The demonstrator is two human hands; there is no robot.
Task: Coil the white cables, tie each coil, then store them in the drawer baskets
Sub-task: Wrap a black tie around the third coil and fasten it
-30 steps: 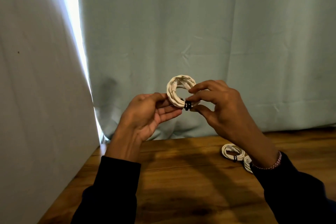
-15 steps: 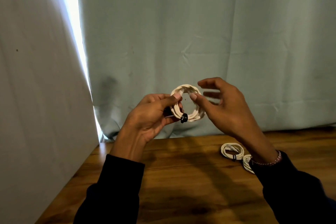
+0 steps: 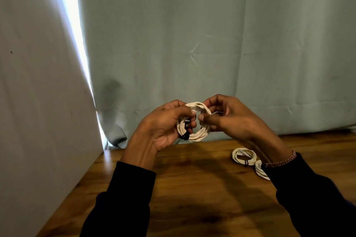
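Both hands hold one coiled white cable [image 3: 194, 131] up in the air above the wooden table [image 3: 192, 188]. The left hand [image 3: 163, 127] curls round the coil's left side, thumb over the top, fingertips inside the ring beside the black tie [image 3: 185, 136]. The right hand [image 3: 231, 119] pinches the coil's right side, thumb in front, fingers bent behind. Below the right wrist, two tied coils [image 3: 244, 157] lie on the table, just beside each other.
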